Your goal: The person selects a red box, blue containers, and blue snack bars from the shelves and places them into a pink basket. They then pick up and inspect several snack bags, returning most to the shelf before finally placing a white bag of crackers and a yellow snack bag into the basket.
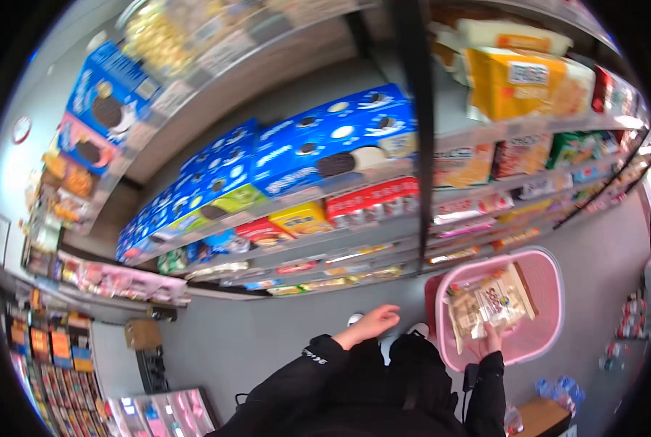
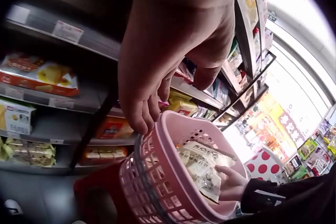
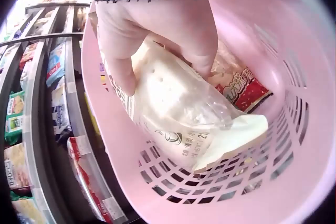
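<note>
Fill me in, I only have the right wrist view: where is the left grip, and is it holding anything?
Observer: The head view shows the left grip empty, out to the left of the pink basket and apart from it.
Operator: Good. Is anything low down against the basket's outside, where I can't see?
Observer: The left wrist view shows a red object low beside it; whether it supports the basket, I can't tell.
Operator: And what stock is straight ahead?
Observer: The head view shows a row of blue boxes picturing dark cookies, left of a black upright.
</note>
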The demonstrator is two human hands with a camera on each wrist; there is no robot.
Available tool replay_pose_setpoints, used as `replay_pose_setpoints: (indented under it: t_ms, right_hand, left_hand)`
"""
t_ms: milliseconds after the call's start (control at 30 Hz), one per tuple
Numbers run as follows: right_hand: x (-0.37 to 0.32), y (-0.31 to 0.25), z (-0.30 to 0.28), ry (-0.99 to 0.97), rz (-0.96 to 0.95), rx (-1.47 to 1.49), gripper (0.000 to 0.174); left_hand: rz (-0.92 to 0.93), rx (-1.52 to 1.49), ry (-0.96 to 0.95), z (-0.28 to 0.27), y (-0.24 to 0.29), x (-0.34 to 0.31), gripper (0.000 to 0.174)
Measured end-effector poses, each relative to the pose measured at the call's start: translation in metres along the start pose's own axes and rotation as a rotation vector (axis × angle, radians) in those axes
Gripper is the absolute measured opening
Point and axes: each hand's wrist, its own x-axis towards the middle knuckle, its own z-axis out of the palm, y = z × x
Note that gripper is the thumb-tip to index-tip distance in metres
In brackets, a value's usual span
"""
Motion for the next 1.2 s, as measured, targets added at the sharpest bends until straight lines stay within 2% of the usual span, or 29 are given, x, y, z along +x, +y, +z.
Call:
replay_pose_setpoints:
  t_ms: [33, 133, 167, 233, 267, 300, 367, 433, 600, 667, 700, 733, 767, 833, 900, 967, 1000, 1067, 1133, 1200]
  right_hand:
    - [0.001, 0.003, 0.000, 0.032, -0.043, -0.074, 0.054]
    - [0.010, 0.015, -0.011, 0.342, 0.128, -0.196, 0.049]
    - [0.018, 0.020, -0.024, 0.329, 0.137, -0.210, 0.049]
    - [0.033, 0.027, -0.046, 0.138, 0.123, -0.204, 0.038]
    - [0.034, 0.027, -0.046, 0.277, 0.127, -0.255, 0.019]
    - [0.032, 0.025, -0.039, 0.287, 0.117, -0.259, 0.019]
    - [0.023, 0.017, -0.039, 0.157, 0.155, -0.288, 0.014]
    - [0.022, 0.018, -0.036, 0.282, 0.270, -0.258, 0.017]
    - [0.005, 0.027, -0.019, 0.399, 0.038, -0.356, 0.015]
    - [0.022, 0.047, -0.019, 0.598, -0.230, -0.769, 0.028]
    - [0.003, 0.043, 0.015, 0.326, -0.377, -0.688, 0.052]
    - [0.006, 0.052, 0.026, 0.383, -0.391, -0.831, 0.053]
    - [-0.019, 0.054, 0.078, 0.382, -0.453, -0.884, 0.049]
    - [-0.027, 0.073, 0.130, 0.080, -0.417, -0.840, 0.038]
    - [-0.070, 0.092, 0.230, -0.242, -0.207, -0.739, 0.030]
    - [-0.082, 0.134, 0.290, -0.565, -0.195, -0.846, 0.024]
    - [-0.093, 0.153, 0.324, -0.703, -0.147, -0.926, 0.024]
    - [-0.100, 0.200, 0.377, -0.981, -0.122, -1.104, 0.028]
    - [-0.110, 0.248, 0.426, -1.069, -0.202, -1.312, 0.034]
    - [-0.105, 0.293, 0.462, -1.140, -0.509, -1.539, 0.040]
  left_hand:
    - [-0.015, -0.009, 0.009, -0.002, -0.002, -0.003, 0.040]
    - [-0.007, -0.035, 0.063, -0.004, -0.004, -0.012, 0.040]
    - [-0.017, -0.039, 0.054, -0.005, -0.004, -0.015, 0.040]
    - [-0.028, -0.047, 0.045, -0.012, -0.004, -0.021, 0.040]
    - [-0.021, -0.050, 0.042, -0.016, -0.004, -0.023, 0.039]
    - [-0.013, -0.054, 0.028, -0.018, -0.005, -0.024, 0.038]
    - [-0.022, -0.104, 0.072, -0.028, -0.014, -0.024, 0.036]
    - [-0.019, -0.078, 0.071, -0.042, -0.010, -0.028, 0.034]
    - [-0.024, -0.153, 0.032, -0.090, -0.001, -0.046, 0.035]
    - [-0.017, -0.177, 0.093, -0.114, 0.001, -0.057, 0.035]
    - [0.011, -0.228, 0.119, -0.127, -0.001, -0.063, 0.033]
    - [0.039, -0.282, 0.161, -0.142, -0.004, -0.072, 0.030]
    - [0.045, -0.293, 0.219, -0.157, -0.003, -0.084, 0.030]
    - [0.086, -0.357, 0.234, -0.187, -0.001, -0.107, 0.033]
    - [0.133, -0.418, 0.336, -0.222, -0.014, -0.125, 0.030]
    - [0.178, -0.477, 0.400, -0.257, -0.031, -0.143, 0.028]
    - [0.202, -0.552, 0.495, -0.273, -0.038, -0.151, 0.029]
    - [0.228, -0.635, 0.598, -0.303, -0.054, -0.164, 0.029]
    - [0.265, -0.694, 0.732, -0.331, -0.067, -0.174, 0.026]
    - [0.269, -0.760, 0.807, -0.347, -0.071, -0.183, 0.026]
